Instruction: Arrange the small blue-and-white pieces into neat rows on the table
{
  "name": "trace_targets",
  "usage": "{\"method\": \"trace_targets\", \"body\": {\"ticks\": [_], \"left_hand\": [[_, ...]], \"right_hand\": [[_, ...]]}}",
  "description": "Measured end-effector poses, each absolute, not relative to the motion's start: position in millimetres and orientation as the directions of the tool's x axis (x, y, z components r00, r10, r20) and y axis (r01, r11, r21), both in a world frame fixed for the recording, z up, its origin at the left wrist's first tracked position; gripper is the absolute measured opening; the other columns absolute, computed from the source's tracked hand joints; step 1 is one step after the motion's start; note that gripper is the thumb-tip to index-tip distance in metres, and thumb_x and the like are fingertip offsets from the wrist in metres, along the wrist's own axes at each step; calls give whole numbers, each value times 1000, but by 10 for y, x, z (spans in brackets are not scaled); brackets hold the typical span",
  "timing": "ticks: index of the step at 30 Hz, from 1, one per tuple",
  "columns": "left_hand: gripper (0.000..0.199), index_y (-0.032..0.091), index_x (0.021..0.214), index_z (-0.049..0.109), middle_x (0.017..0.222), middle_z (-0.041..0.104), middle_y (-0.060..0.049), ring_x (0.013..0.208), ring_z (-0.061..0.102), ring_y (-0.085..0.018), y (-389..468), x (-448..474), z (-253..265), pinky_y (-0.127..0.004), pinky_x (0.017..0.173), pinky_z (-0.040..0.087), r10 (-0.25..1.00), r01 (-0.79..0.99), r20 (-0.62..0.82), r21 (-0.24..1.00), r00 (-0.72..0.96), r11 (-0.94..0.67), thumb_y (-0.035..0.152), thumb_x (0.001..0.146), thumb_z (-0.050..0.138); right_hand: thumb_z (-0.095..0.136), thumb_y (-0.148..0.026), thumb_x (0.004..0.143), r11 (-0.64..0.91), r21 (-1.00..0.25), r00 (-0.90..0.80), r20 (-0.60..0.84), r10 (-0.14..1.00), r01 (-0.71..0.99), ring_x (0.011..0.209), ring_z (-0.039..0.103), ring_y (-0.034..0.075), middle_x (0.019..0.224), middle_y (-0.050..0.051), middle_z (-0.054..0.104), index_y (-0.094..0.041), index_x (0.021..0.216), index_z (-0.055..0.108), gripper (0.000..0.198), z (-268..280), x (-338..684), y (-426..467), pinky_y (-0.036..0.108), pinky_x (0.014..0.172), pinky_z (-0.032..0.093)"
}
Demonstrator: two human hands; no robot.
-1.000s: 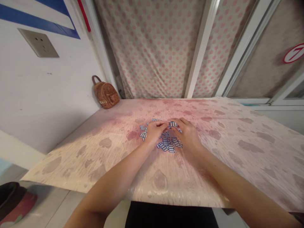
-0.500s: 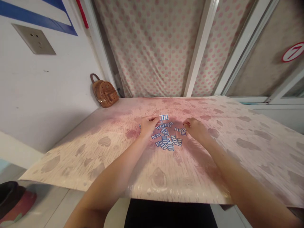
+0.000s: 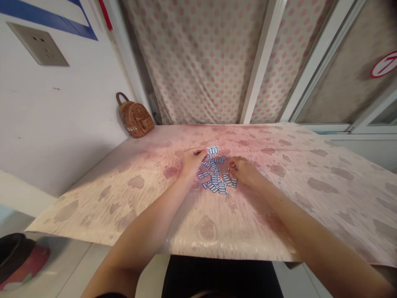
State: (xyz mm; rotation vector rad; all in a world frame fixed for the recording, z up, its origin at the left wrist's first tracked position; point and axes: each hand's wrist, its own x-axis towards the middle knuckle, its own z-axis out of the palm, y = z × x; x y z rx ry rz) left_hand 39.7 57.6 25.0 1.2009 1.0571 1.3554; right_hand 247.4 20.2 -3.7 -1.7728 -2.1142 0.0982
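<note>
My left hand (image 3: pixel 192 157) pinches the near-left edge of a small flat blue-and-white card (image 3: pixel 214 150), tilted above the table. A loose pile of similar blue-and-white cards (image 3: pixel 214 181) lies just below and to the right of that hand, several overlapping at odd angles. At the pile's right edge, my right hand (image 3: pixel 243 169) is lowered with thumb and fingers drawn together, covering part of a few cards. Whether anything sits between those fingertips is hidden.
The table (image 3: pixel 206 231) wears a glossy pale cloth with leaf-like prints. A small brown backpack-shaped bag (image 3: pixel 136 118) leans against the wall at the back left. Behind the table hangs a dotted curtain (image 3: pixel 198 62). A dark-and-red container (image 3: pixel 23 260) stands on the floor at lower left.
My right hand has moved left, over the small group of cards at the pile's right side. The left hand stays nearly in place, still holding its card.
</note>
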Motion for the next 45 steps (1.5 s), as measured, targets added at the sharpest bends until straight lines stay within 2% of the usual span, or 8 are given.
{"method": "trace_targets", "body": {"ticks": [9,15,20,25,30,34,39,45], "left_hand": [[14,14,74,74,64,68,-2,58,61,-12,610,396,178,-23,59,50,988,-87,157,984,15,-155,27,71,73],[12,14,76,74,65,69,-2,58,61,-11,596,381,211,-21,56,47,987,-41,162,986,8,-162,25,75,69],[10,14,73,73,63,68,-1,56,60,-11,557,390,256,-21,54,46,989,-14,146,989,1,-146,22,75,69],[8,14,74,74,64,68,-1,58,62,-12,529,404,267,-22,57,48,990,-27,142,990,6,-141,21,76,69],[10,13,75,74,62,68,-1,55,60,-11,531,421,236,-22,57,47,987,-6,160,987,31,-160,21,77,68],[10,13,76,74,62,68,-1,54,59,-11,544,434,219,-22,56,46,985,6,170,985,29,-170,20,76,69],[9,12,76,74,63,69,-2,55,60,-12,536,441,228,-22,55,46,983,13,177,984,36,-178,18,77,67],[11,13,75,74,64,69,-2,57,61,-12,513,442,212,-22,55,46,978,67,204,976,46,-207,21,78,67]], "right_hand": [[58,-14,79,225,-374,-118,288,950,900,76,57,16,83,5,64,-17,77,62,5,-76,2486,211,25,68,40],[53,-26,86,190,-585,26,340,940,789,64,57,15,71,1,66,-21,83,62,11,51,2484,169,26,59,37],[57,-21,81,238,-537,-30,366,930,809,80,61,17,91,6,67,-19,95,65,17,58,2498,147,27,69,42],[64,-29,78,288,-495,-223,189,956,820,69,56,16,76,2,63,-20,76,60,9,84,2391,71,27,62,39],[65,-24,73,311,-473,-274,147,951,824,62,52,15,69,1,59,-21,68,53,13,90,2353,52,28,58,35],[54,-26,79,319,-615,-277,166,946,721,61,52,15,65,-1,56,-21,73,55,7,103,2379,84,27,57,37],[56,-33,75,227,-868,-226,136,964,442,63,59,15,70,-1,60,-20,77,60,13,134,2371,104,28,57,47],[58,-30,70,177,-911,-181,116,977,373,60,62,17,69,1,65,-20,79,65,15,125,2379,119,27,53,44]]}}
